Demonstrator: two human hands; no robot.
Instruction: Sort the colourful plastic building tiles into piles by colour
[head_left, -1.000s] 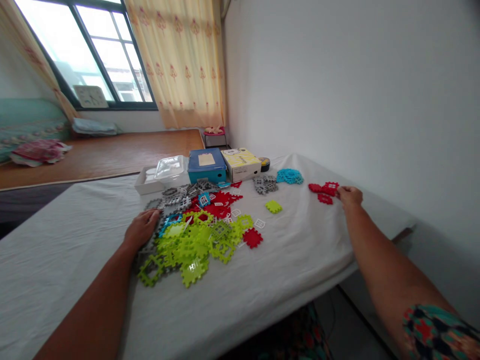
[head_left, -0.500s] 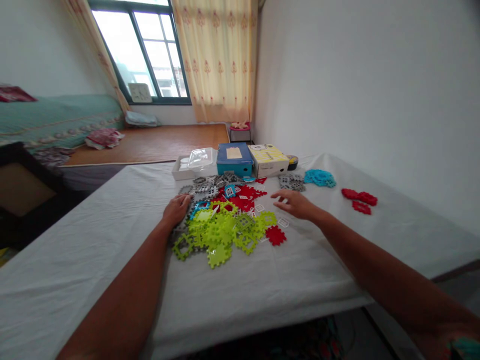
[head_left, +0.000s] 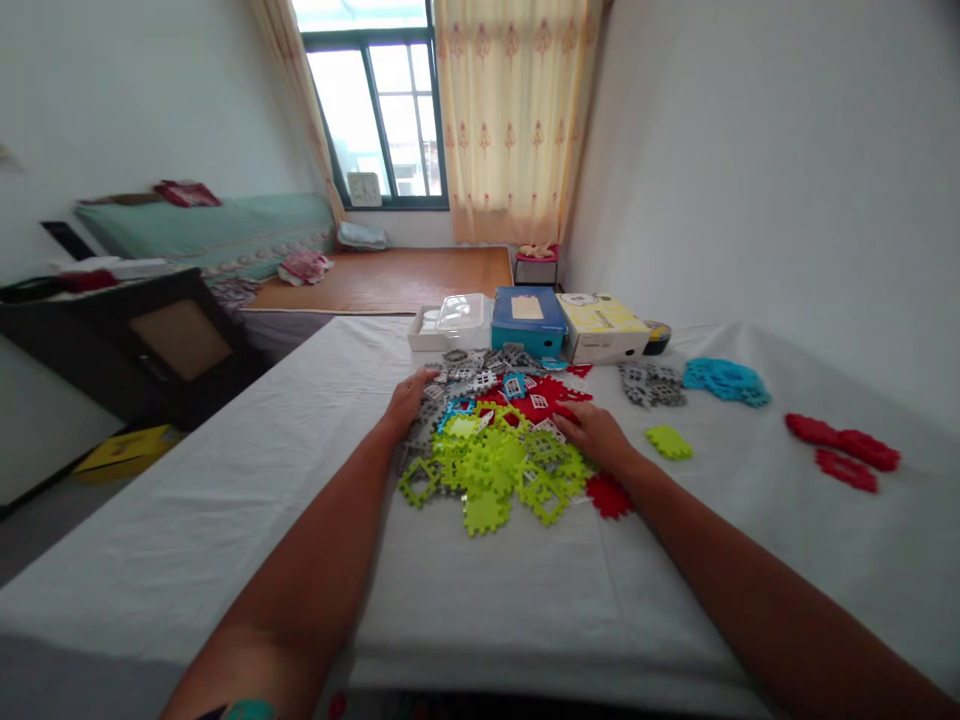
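A heap of flat, notched plastic tiles covers the middle of the white-covered table. Lime green tiles (head_left: 487, 465) lie at its front, red tiles (head_left: 544, 392) behind them, and grey tiles (head_left: 472, 372) along the back and left. My left hand (head_left: 409, 402) rests against the heap's left edge, beside grey tiles, its fingers stretched out and holding nothing I can see. At the heap's right side, my right hand (head_left: 596, 435) reaches over the red and green tiles, fingers extended and slightly apart. A single green tile (head_left: 669, 442) lies to the right of this hand.
Separate stacks stand on the right: grey tiles (head_left: 651, 384), blue tiles (head_left: 726, 382) and red tiles (head_left: 844, 442). Behind the heap are a clear plastic container (head_left: 463, 320), a blue box (head_left: 529, 322) and a yellow-white box (head_left: 602, 330). A white wall (head_left: 787, 180) borders the right.
My view has swung left, so the scene sits further right. My right hand has moved left onto the heap's edge. A green tile shows on the cloth where that hand was. My left hand stays at the heap.
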